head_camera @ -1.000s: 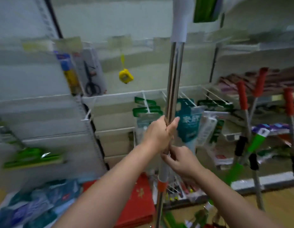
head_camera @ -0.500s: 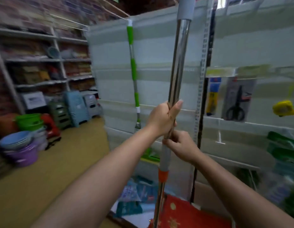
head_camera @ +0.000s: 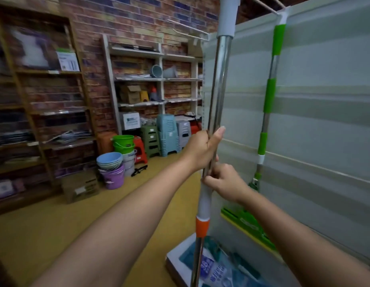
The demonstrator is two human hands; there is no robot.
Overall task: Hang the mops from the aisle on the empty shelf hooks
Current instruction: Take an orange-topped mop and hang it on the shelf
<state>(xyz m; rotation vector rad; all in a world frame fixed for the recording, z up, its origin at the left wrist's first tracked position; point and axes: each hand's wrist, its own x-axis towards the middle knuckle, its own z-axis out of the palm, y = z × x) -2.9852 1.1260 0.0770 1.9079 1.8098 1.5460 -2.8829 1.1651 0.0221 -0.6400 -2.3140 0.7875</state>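
I hold a mop upright by its shiny steel pole, which has a grey top sleeve and an orange collar lower down; its head is out of view. My left hand grips the pole, and my right hand grips it just below. A green-and-steel mop hangs against the white shelf panel from a hook at the top right, its green head near the bottom. An empty white hook juts out at the panel's top left edge.
Against the brick wall stand white shelves and a wooden rack. Stacked stools, green buckets and stacked basins sit on the yellow floor. Packaged goods lie on the base shelf below the mop.
My view has swung left, from the shelf with scissors and a tape measure to the panel's end and the brick wall. Both hands keep the same grip on the pole.
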